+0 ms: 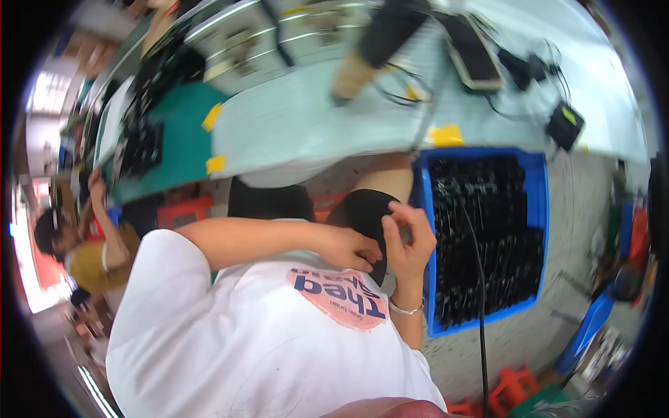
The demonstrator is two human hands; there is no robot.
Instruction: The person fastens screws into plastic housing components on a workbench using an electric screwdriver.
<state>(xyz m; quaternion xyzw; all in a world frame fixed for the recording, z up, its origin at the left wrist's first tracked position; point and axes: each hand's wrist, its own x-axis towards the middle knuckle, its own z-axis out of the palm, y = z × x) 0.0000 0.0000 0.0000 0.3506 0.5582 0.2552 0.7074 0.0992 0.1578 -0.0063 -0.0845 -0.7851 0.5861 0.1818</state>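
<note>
My left hand reaches across my front, in line with the edge of my shirt. Its fingers are curled, and their undersides are hidden, so what they hold, if anything, does not show. Close beside it on the right, my right hand is raised with the thumb up and the fingers bent. The thumb and forefinger stand apart, and I see nothing between them. A silvery bracelet circles the right wrist. Just right of that hand stands a blue crate packed with rows of black, shiny pieces.
Ahead is a bench with a pale covering and yellow tape. A phone-like device, black cables and a black adapter lie on it. A dark cable hangs over the crate. At far left another person works at a green-topped bench.
</note>
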